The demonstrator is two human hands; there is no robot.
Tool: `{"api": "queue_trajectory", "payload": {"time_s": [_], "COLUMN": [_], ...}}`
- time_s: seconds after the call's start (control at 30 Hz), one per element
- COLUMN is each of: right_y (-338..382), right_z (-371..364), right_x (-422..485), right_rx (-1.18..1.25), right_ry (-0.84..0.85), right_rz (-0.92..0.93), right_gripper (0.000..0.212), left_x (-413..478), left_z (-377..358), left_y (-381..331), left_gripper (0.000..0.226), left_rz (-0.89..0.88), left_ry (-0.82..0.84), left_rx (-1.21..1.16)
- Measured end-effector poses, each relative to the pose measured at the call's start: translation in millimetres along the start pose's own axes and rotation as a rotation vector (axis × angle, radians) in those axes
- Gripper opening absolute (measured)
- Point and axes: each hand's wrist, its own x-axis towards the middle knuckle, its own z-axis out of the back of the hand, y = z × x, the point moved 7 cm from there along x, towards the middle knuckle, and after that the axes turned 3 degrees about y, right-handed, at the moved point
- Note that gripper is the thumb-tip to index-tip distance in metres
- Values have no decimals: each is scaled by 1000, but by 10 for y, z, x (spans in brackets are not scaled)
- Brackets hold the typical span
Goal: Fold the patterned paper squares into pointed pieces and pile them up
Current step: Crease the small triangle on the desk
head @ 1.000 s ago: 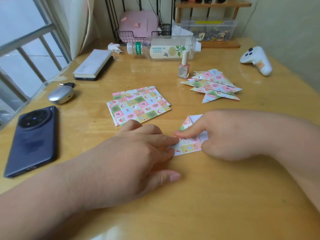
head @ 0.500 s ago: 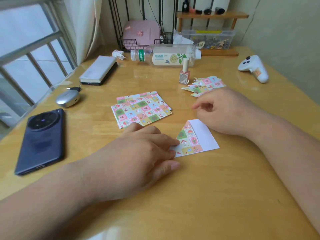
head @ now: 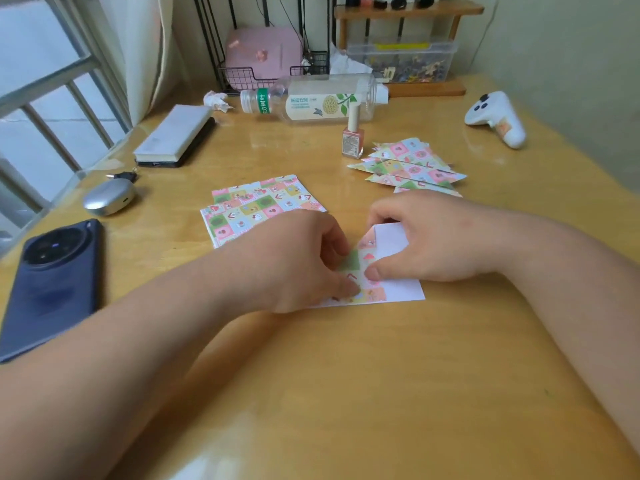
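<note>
A partly folded paper square lies white side up on the wooden table, with a patterned triangular flap turned over its left part. My left hand presses its fingertips on the flap's left edge. My right hand holds the paper's far right corner, thumb on the flap and fingers curled over the white corner. A stack of flat patterned squares lies just beyond my left hand. The pile of folded pointed pieces sits beyond my right hand.
A nail polish bottle stands beside the pile. A plastic bottle lies behind it, and a white controller sits at the far right. A dark phone, an earbud case and a notebook lie left.
My right hand has come back from near the folded pile and taken hold of the paper's far right corner. My left hand has shifted right onto the flap, fingers more bent.
</note>
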Motion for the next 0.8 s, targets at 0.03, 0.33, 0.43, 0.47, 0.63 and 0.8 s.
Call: {"api": "queue_trajectory", "payload": {"time_s": [0.03,0.33,0.43,0.47,0.63,0.8], "right_y": [3,57,51,56,30,39], "right_z": [4,112,128,148,201,86], "right_x": [-13,-51,-38,-38,-61,-44], "right_rx": [23,405,487,508,758,868], "right_ry": [-6,-112,-172,-206,-195,-6], "right_rz": [19,199,217,236,292,255], "right_gripper": [30,13,19,24,48,61], "left_x": [11,-2,-38,-42,-21,-16], "left_z": [-1,-4,49,69,67,55], "left_y": [19,142,204,240,324,334], "left_gripper": [30,16,17,18,26,17], "left_rz": [6,-63,-73,-68,-64,-70], "left_ry": [0,-132,-175,-190,-189,-190], "left_rx": [-11,-281,-399,-459,-808,-1007]}}
